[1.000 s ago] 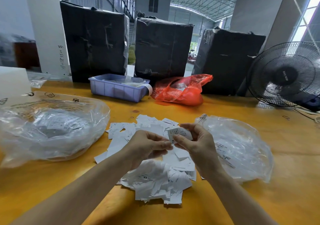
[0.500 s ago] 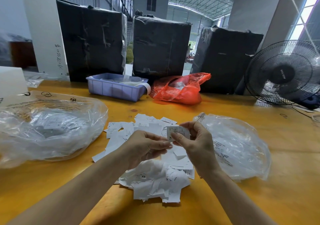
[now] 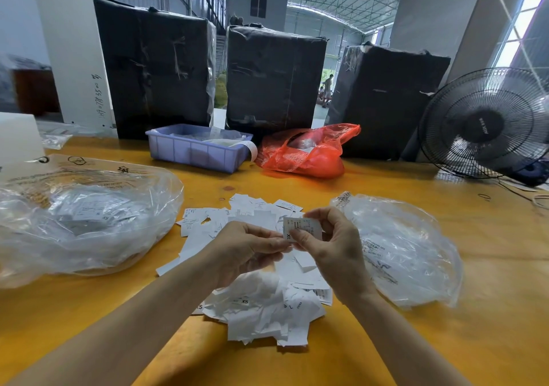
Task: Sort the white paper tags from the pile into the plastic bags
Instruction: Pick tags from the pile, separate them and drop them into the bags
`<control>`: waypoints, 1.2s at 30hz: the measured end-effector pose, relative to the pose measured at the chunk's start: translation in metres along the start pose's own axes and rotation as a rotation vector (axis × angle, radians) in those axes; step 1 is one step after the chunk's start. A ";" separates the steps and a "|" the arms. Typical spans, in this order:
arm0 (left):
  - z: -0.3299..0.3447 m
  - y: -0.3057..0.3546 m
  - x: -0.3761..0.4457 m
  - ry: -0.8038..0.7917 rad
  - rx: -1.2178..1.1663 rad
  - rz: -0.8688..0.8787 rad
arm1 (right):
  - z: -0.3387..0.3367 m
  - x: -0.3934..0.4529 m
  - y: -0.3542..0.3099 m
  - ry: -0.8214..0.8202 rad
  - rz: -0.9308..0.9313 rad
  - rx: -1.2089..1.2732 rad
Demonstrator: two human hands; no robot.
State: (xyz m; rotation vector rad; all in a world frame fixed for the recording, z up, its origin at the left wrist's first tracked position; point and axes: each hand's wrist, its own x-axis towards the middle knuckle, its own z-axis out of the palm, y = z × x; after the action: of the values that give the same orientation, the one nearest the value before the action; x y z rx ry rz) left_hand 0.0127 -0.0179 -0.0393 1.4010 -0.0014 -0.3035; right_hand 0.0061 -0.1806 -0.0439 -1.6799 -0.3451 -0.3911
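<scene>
A pile of white paper tags [image 3: 261, 311] lies on the yellow table [image 3: 475, 341] in front of me. Above it my right hand [image 3: 332, 252] pinches a small white tag [image 3: 306, 225] marked XL between thumb and fingers. My left hand [image 3: 246, 249] meets it from the left, its fingertips pinching the tag's lower left corner. A large clear plastic bag [image 3: 89, 222] with tags inside lies at the left. A smaller clear plastic bag [image 3: 401, 249] with tags lies just right of my right hand.
A lilac plastic bin [image 3: 196, 150] and a red plastic bag [image 3: 303, 153] sit at the back of the table, before three black wrapped boxes [image 3: 273, 79]. A black fan [image 3: 487, 124] stands at the back right. A white block [image 3: 17, 139] is at the far left.
Both hands stay together over the pile, turning the held tag slightly so that its XL mark shows. The bags and the pile have not moved.
</scene>
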 end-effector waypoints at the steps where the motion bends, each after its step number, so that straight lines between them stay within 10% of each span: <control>1: 0.000 0.000 0.000 0.004 -0.001 0.002 | 0.000 0.000 0.000 0.002 -0.004 -0.011; 36: 0.003 0.002 -0.001 0.017 0.008 0.001 | 0.001 -0.002 0.002 0.073 -0.086 -0.129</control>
State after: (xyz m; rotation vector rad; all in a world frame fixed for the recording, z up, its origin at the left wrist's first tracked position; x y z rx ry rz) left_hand 0.0120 -0.0204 -0.0362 1.4114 0.0110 -0.2909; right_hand 0.0054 -0.1798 -0.0465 -1.7750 -0.3450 -0.5468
